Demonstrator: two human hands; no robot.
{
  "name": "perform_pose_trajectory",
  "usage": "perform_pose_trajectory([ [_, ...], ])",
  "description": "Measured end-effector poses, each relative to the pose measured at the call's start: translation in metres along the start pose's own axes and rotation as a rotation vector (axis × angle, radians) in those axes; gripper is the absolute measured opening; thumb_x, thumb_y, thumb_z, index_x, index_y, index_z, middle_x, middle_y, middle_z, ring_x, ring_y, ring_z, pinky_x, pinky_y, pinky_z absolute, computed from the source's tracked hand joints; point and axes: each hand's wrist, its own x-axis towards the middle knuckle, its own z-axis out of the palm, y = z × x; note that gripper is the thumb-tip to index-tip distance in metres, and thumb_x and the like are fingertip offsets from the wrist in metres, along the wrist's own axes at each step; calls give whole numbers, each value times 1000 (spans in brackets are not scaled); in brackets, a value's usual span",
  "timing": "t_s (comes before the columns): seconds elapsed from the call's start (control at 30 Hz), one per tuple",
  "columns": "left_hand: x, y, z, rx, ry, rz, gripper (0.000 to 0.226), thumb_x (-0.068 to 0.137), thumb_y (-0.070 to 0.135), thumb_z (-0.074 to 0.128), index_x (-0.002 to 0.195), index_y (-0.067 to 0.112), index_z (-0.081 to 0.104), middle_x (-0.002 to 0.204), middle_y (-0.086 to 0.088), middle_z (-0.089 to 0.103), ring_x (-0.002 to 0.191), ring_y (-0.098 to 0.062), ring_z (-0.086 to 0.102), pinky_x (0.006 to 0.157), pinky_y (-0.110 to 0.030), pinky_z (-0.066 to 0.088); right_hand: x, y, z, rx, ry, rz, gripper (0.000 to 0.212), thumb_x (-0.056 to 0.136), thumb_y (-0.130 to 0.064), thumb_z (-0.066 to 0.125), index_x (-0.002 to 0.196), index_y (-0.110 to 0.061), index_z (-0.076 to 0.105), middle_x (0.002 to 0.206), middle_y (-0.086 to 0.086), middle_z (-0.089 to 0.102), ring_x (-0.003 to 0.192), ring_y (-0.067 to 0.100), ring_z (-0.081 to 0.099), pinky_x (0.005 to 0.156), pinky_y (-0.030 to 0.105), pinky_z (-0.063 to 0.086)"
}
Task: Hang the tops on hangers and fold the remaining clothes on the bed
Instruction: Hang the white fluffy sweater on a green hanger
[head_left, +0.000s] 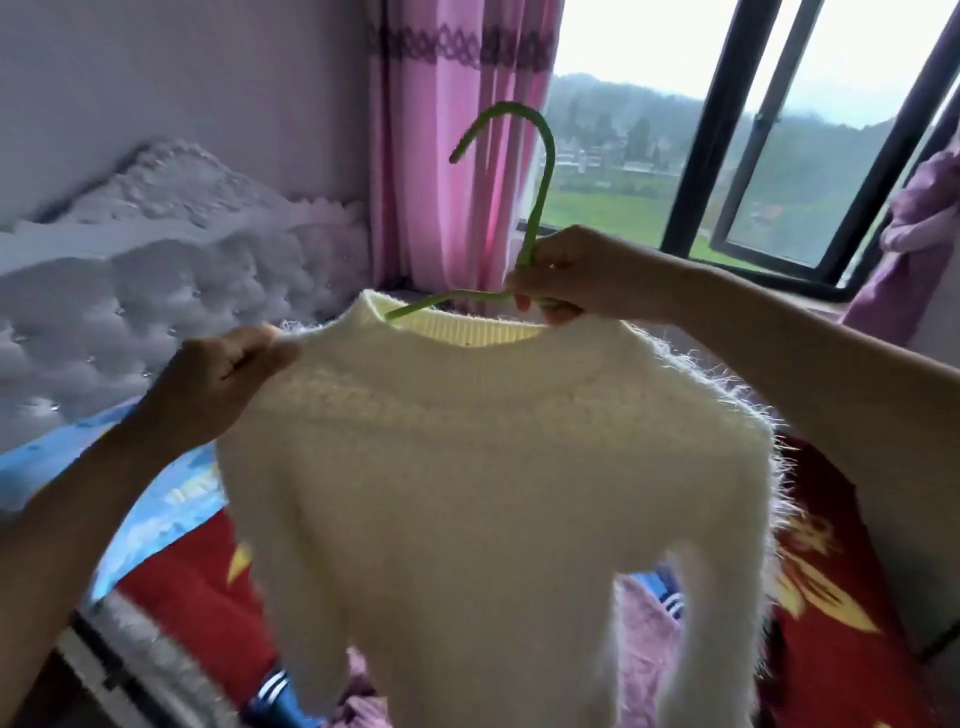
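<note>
Now, your right hand (566, 275) is curled tight round the green hanger (545, 176) where the hook meets the arms. Your left hand (218, 379) pinches the knit at the shoulder off to the hanger's left. So the cream fuzzy sweater (493, 467) hangs in the air below the hanger, over the red floral blanket (831, 597). The one hanger arm you can see runs down into the ribbed collar (467, 332); the other is hidden behind your right hand, and you cannot tell whether either tip sits inside a shoulder. That is the main risk: if your left hand lets go before the arm on that side fills the shoulder, the knit's weight could drag the collar over the tip, and the sweater would slide off onto the blanket. Tugging hard on that pinch to force the fit could stretch the collar or pull out the long fibres. The thin hanger may also twist in your fist and tip one side low. The sleeves (727, 623) dangle toward the pink garment (644, 623) under the hanger and could snag there if you lower it.
</note>
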Motion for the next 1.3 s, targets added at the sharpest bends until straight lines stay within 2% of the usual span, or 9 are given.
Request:
perform_pose_trajectory([
  [0.13,-25,-5,-57,103,113,-70,48,76,83,31,70,39,51,59,15,48,52,10,38,54,-6,31,27,-38,21,32,-51,-120,31,95,-13,50,65,-11,55,36,-10,49,34,-1,41,43,8,35],
  [0.27,-61,-6,-116,237,146,-216,63,72,87,26,83,35,61,78,-8,63,73,-7,53,66,-12,36,45,-86,58,97,-61,-244,32,92,-14,56,60,-12,56,44,-6,49,36,-1,42,46,10,40],
  [0.4,-103,20,-155,448,264,-371,78,73,61,44,119,-1,59,112,-24,61,104,-33,58,79,-25,35,57,-126,94,172,-28,-312,30,89,-15,59,59,-11,59,48,1,50,39,4,42,55,18,41],
  [0.5,-146,52,-168,495,319,-495,82,68,55,44,131,3,50,125,-20,54,114,-30,52,84,-26,34,60,-153,119,194,-54,-344,28,89,-14,60,61,-9,60,32,-8,47,29,1,40,41,10,36],
  [0.6,-191,72,-186,490,337,-603,85,68,61,43,137,12,42,127,-6,46,117,-19,44,90,-27,33,60,-186,151,230,-103,-374,30,87,-16,62,57,-11,59,33,-6,48,31,3,41,46,14,36],
  [0.73,-250,76,-212,493,410,-795,59,91,22,58,143,21,32,138,-7,40,128,-19,40,102,-34,36,52,-228,196,230,-187,-365,33,89,-17,60,56,-12,58,26,-6,43,24,2,38,41,16,33],
  [0.83,-280,82,-231,546,472,-887,59,91,19,57,144,19,31,143,-8,38,131,-24,37,107,-43,34,48,-255,224,245,-237,-365,32,89,-16,60,58,-11,58,26,-8,43,23,0,39,39,13,33],
  [1.1,-389,94,-316,647,611,-1103,55,93,23,56,143,18,33,143,-10,36,129,-25,38,106,-37,34,32,-338,314,340,-397,-331,29,88,-11,59,60,-4,57,29,-7,48,24,1,41,31,9,31],
  [1.3,-477,97,-406,746,660,-1194,54,91,18,58,140,11,37,139,-13,41,125,-27,43,99,-32,36,19,-425,407,331,-455,-317,26,86,-7,61,61,-2,59,32,-5,51,27,7,46,35,13,38],
])
